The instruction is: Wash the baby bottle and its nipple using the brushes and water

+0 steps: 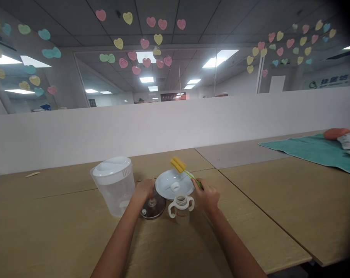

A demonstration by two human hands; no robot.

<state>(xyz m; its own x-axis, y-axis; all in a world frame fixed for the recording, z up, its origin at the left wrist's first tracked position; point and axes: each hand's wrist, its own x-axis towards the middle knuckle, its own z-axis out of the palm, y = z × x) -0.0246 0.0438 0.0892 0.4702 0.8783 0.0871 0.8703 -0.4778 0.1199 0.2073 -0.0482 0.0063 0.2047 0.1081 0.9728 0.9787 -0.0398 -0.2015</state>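
My right hand [207, 196] is closed around the green handle of a bottle brush [180, 166], whose yellow sponge head points up and to the left over a white plate-like lid [175, 184]. My left hand [143, 191] curls over the rim of a glass pot lid [152, 207] that lies on the wooden table [76, 231]. A small baby bottle [181, 209] with two white handles and an open top stands between my hands. A clear plastic pitcher [114, 185] with a white lid stands just left of my left hand.
A white partition wall [175, 123] runs along the far table edge. At the far right lie a teal towel [316, 151], an orange object [336, 133] and patterned cloth. Paper hearts hang on the glass above. A small wooden stick [32, 174] lies far left.
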